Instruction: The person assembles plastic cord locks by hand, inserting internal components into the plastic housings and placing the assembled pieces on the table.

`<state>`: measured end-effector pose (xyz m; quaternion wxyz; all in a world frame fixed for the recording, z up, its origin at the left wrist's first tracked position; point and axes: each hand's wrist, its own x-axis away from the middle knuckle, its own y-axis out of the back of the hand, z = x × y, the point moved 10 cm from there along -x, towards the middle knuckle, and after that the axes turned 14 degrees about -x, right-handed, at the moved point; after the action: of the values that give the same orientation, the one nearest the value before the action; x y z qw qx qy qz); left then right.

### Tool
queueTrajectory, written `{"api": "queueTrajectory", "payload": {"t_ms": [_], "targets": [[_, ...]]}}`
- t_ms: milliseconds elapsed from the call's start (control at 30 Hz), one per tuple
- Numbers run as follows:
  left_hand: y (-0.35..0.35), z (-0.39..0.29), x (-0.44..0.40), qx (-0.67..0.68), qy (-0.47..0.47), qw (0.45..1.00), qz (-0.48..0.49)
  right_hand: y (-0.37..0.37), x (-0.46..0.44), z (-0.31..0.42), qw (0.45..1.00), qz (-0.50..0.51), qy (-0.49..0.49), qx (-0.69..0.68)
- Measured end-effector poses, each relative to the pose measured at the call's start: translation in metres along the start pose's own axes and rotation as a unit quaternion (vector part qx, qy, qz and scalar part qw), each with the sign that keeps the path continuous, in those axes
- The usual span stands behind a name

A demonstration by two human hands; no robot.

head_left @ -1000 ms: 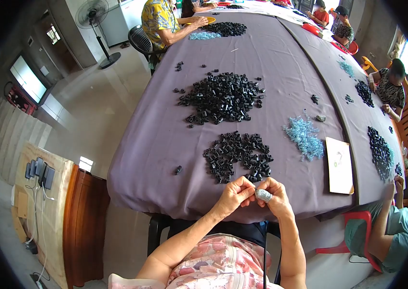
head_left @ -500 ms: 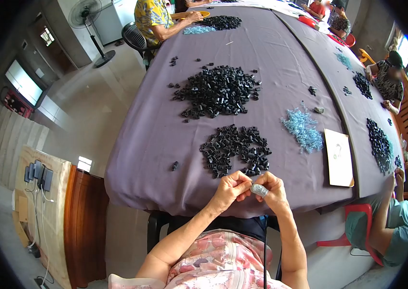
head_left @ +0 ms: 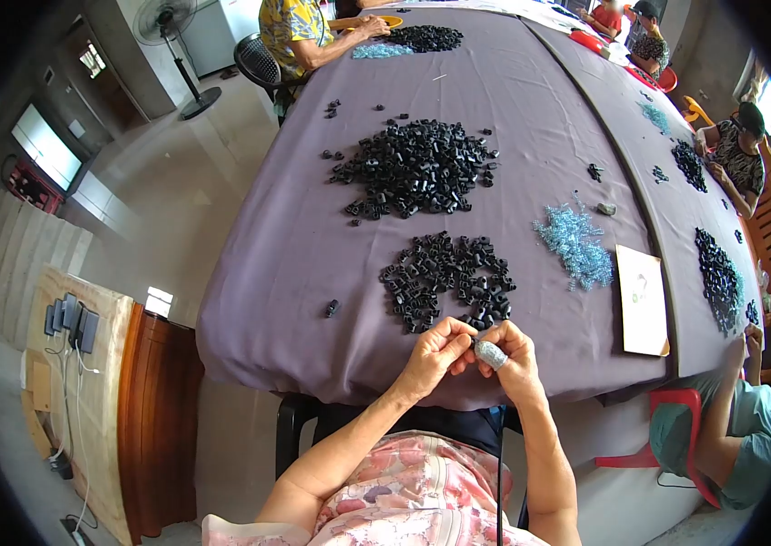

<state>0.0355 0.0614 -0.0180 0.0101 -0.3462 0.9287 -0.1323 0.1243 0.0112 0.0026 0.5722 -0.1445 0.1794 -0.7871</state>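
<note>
My left hand (head_left: 433, 362) and my right hand (head_left: 514, 366) meet at the table's near edge, fingertips pinched together. Between them a small black plastic piece (head_left: 473, 340) shows only in part; the fingers cover most of it. A grey wrapping (head_left: 492, 354) is around a digit of my right hand. Just beyond my fingers lies a loose ring-shaped pile of small black plastic pieces (head_left: 413, 273). Farther off is a larger heap of the same pieces (head_left: 422, 168). To the right sits a pile of clear bluish small parts (head_left: 576, 246).
A purple-grey cloth (head_left: 294, 246) covers the long table. A white card (head_left: 642, 300) and a small grey lump (head_left: 606, 209) lie to the right. One black piece (head_left: 332, 308) lies apart at left. Other people sit around the table, with piles before them.
My hands stay together at nearly the same spot, with the fingers slightly turned and the grey wrapping tilted more upright. The whole view has shifted slightly.
</note>
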Motion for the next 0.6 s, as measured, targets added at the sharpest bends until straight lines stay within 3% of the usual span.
{"api": "queueTrajectory", "payload": {"t_ms": [400,500,600], "targets": [[-0.0008,-0.0045,0.0045,-0.062,-0.026,0.998,-0.001,-0.0001,0.0005,-0.0002,1.0,0.0,0.002,-0.008],[-0.0029,-0.0003,0.0032,-0.046,-0.011,0.999,0.013,0.0054,0.0023,0.0052,0.996,-0.006,0.015,0.087],[-0.0047,0.0002,0.0045,-0.046,-0.002,0.998,0.03,0.0036,0.0024,0.0085,0.996,-0.006,0.006,0.092]]}}
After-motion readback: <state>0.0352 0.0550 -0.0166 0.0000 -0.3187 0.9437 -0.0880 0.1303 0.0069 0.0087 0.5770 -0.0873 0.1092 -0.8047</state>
